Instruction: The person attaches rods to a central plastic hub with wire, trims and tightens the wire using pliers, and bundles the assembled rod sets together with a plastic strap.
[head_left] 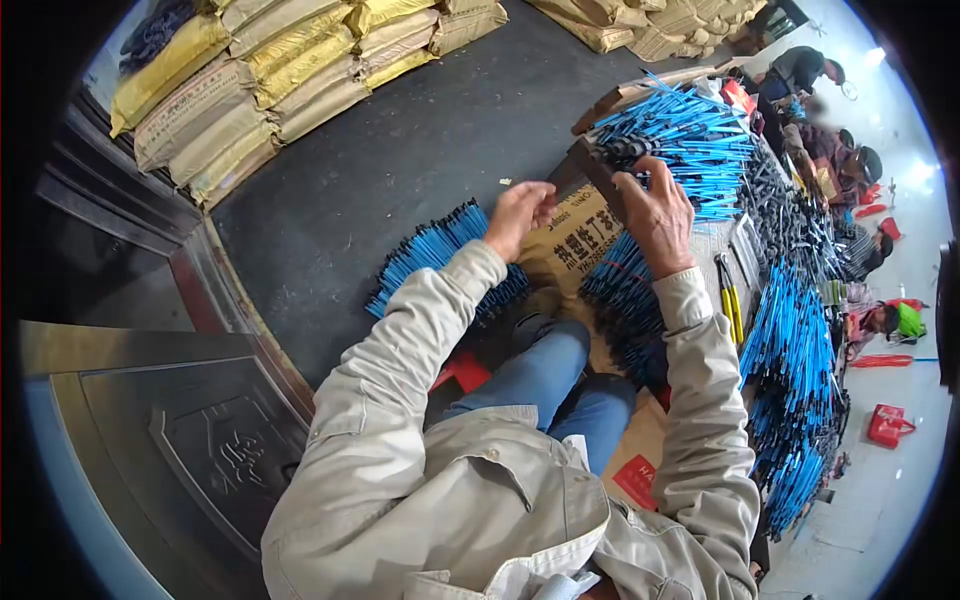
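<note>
Room: dark floor (pixel 430 130), with a panelled door (pixel 215 430) at lower left and people (pixel 870 165) along the far right side.
Work surface: table (pixel 708 245) at the right, largely covered by a heap of blue rods (pixel 690 135) with dark ends; more blue rods lie farther down the same side.
Left arm: extended forward, light sleeve; left hand (pixel 520 215) above the near edge of the floor bundle, fingers loosely curled, about half open. Whether it has hold of anything cannot be told.
Right arm: extended forward; right hand (pixel 655 215) beside the rod heap, fingers bent, thumb and forefinger parted, partly open. Its grasp cannot be confirmed.
Stacked sacks: brown and yellow sacks (pixel 300 75), piled in layers at upper left; contents hidden.
Printed sack: brown sack (pixel 572 235) with dark lettering, between and below the hands; contents cannot be told.
Floor bundle: blue rods (pixel 445 260) side by side, left of the printed sack.
Red bag: red bag (pixel 888 426) at far right; contents hidden.
Hand tool: yellow-handled pliers (pixel 732 305), right of the right forearm.
</note>
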